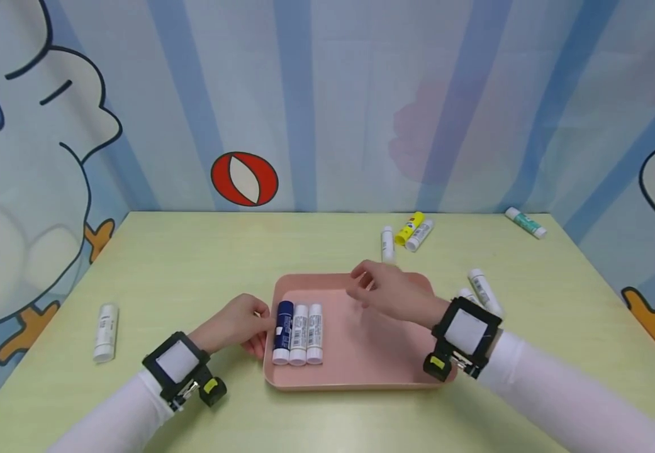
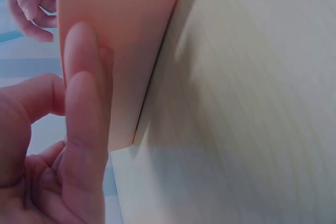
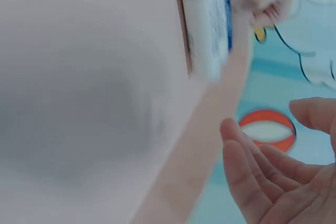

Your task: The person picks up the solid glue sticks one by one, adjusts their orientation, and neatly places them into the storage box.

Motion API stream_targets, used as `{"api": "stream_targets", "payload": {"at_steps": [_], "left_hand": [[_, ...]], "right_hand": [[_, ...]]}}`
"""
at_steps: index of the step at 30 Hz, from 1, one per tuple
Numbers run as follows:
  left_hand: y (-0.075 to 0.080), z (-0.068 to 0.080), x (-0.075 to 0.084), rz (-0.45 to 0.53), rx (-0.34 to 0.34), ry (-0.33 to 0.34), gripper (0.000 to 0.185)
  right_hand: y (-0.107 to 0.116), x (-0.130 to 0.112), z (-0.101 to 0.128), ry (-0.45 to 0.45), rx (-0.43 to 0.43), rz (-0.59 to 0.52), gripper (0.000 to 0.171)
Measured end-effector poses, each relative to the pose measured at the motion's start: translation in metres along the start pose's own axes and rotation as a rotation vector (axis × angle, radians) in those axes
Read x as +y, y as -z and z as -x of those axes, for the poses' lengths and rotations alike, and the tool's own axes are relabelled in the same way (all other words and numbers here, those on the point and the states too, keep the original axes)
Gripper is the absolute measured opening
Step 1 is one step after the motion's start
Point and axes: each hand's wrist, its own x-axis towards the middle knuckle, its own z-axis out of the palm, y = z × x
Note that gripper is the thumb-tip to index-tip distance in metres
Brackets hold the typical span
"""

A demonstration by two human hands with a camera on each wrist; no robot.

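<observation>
Left hand [image 1: 236, 324] steadies the pink tray's [image 1: 361, 377] left edge; right hand [image 1: 386, 292], fingers loose and empty, hovers above; its glue sticks [image 1: 299, 327], probably light, slick, suit mid-barrel pinching.

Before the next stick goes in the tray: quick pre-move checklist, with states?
1. Right hand free: ok, fingers relaxed over the pink tray, holding nothing.
2. Left hand steadying the tray's left edge: ok, fingers rest against the rim.
3. Row in tray tidy: ok, blue glue stick and two white sticks lie side by side.
4. Free space right of the row: ok.
5. Loose sticks within reach: ok, two white ones lie beside the right wrist.
6. Caps on tight: cannot tell.
</observation>
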Motion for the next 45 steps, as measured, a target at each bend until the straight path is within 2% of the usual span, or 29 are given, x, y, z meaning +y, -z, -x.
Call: {"api": "stream_targets", "payload": {"at_steps": [7,11,17,26,32,39,45], "left_hand": [[0.001,-0.001,0.000,-0.007,-0.001,-0.002,0.019],[0.001,-0.001,0.000,-0.012,0.000,-0.003,0.019],[0.000,-0.002,-0.001,-0.007,0.002,-0.003,0.020],[0.000,-0.003,-0.002,-0.003,-0.002,-0.020,0.023],[0.000,-0.003,-0.002,-0.004,0.001,-0.013,0.022],[0.000,-0.001,-0.003,0.000,0.001,-0.011,0.022],[0.001,-0.002,-0.002,0.006,0.001,-0.006,0.023]], "right_hand": [[0.053,0.032,0.014,0.094,0.191,0.036,0.041],[0.077,0.053,0.022,0.071,0.237,0.056,0.047],[0.100,0.084,0.035,-0.019,0.244,0.112,0.058],[0.103,0.132,0.052,-0.055,0.249,0.236,0.064],[0.102,0.153,0.061,-0.108,0.214,0.271,0.071],[0.094,0.169,0.065,-0.177,0.186,0.308,0.072],[0.087,0.172,0.066,-0.176,0.189,0.340,0.065]]}}
